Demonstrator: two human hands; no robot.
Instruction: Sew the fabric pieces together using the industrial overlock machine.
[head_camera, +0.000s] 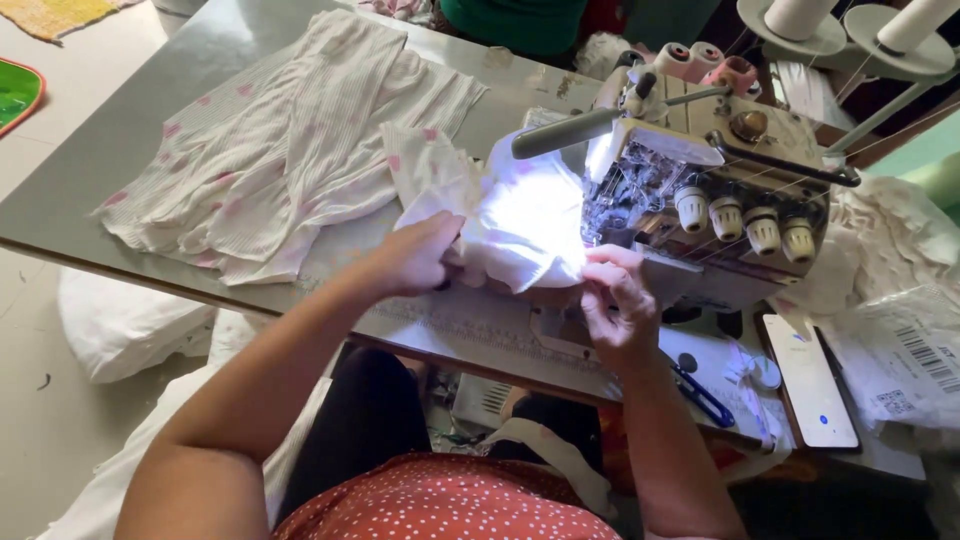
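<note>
The left hand (415, 258) has its fingers clenched on a bunched white fabric piece (520, 225), and the right hand (615, 300) pinches the cloth's edge just beside the needle area of the overlock sewing machine (700, 195). The fabric lies on the counter (120, 170), brightly lit by the machine lamp. Fingertips this near the needle risk being caught; the bunched cloth could feed crooked. A pile of pink-spotted garments (290, 140) lies left, a phone (808, 380) right.

Grey sewing table (120, 170) — pale tiled floor (40, 400)
</note>
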